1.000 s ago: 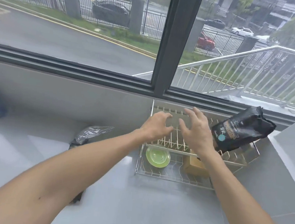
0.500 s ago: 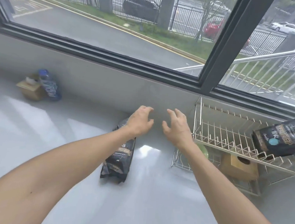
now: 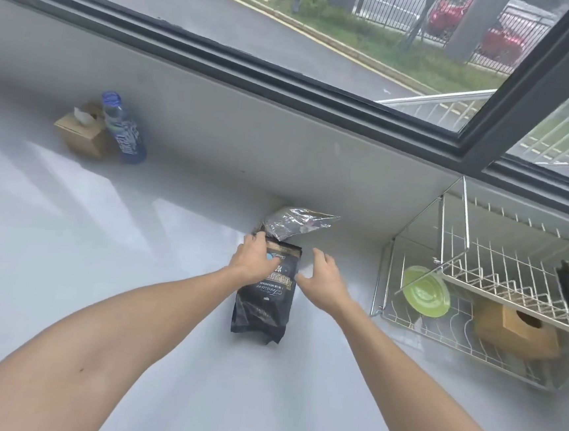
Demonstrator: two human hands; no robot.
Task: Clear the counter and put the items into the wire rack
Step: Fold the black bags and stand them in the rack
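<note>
The left hand (image 3: 253, 262) rests on the black coffee bag (image 3: 265, 303) lying on the desk (image 3: 133, 271), fingers loosely curled, not clenched. The right hand (image 3: 322, 280) hovers beside it, fingers released.

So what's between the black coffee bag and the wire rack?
Only the right hand hovering over bare counter in the head view.

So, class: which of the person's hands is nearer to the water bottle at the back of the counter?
Left. The left hand rests on the black bag, on the side toward the water bottle; the right hand hovers open beyond the bag's far edge.
</note>
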